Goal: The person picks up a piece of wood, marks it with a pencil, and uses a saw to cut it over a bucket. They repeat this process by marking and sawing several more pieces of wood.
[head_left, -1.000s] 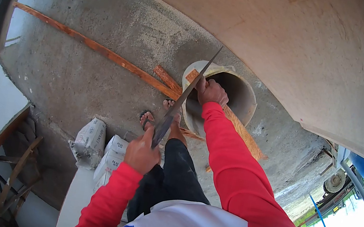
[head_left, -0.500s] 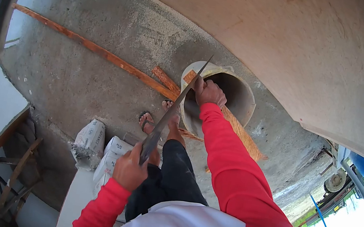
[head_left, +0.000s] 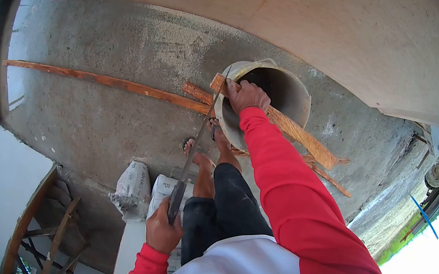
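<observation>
My left hand (head_left: 164, 230) is closed round the handle of a handsaw (head_left: 191, 158), low in the view. The long blade points up and away, its far part against the plank near its left end. My right hand (head_left: 249, 97) grips the rough orange-brown plank (head_left: 304, 135) just right of the blade. The plank lies across the mouth of a pale round container (head_left: 305, 102), with its short end past the blade on the left. My fingers partly hide the plank.
A long timber strip (head_left: 107, 81) lies on the concrete floor left of the container. My sandalled feet are close to it. Filled bags (head_left: 134, 186) stand lower left, beside a wooden frame (head_left: 58, 238). A large pale panel (head_left: 308, 24) spans the top.
The view has turned and shifted. My left hand and the saw handle sit lower, with the blade steeper in view. Both hands keep their holds, and more of the plank's right end shows.
</observation>
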Tool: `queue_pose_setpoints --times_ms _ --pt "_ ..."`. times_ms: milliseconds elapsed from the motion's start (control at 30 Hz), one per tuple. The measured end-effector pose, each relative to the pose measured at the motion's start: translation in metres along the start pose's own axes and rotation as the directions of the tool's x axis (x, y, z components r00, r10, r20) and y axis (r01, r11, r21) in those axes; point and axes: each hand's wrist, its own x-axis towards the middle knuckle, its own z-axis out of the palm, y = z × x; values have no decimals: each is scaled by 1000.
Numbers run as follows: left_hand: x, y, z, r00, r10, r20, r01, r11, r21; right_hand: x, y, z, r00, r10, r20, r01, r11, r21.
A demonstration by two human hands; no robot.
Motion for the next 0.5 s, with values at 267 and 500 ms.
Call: queue_pose_setpoints --times_ms 267,500 --pt "163 20 69 999 53 -8 -52 999 11 -2 2 1 999 -20 -27 21 1000 21" --pt "-31 6 -25 998 -62 16 61 996 61 -2 -2 1 1000 -4 -11 4 1000 -3"
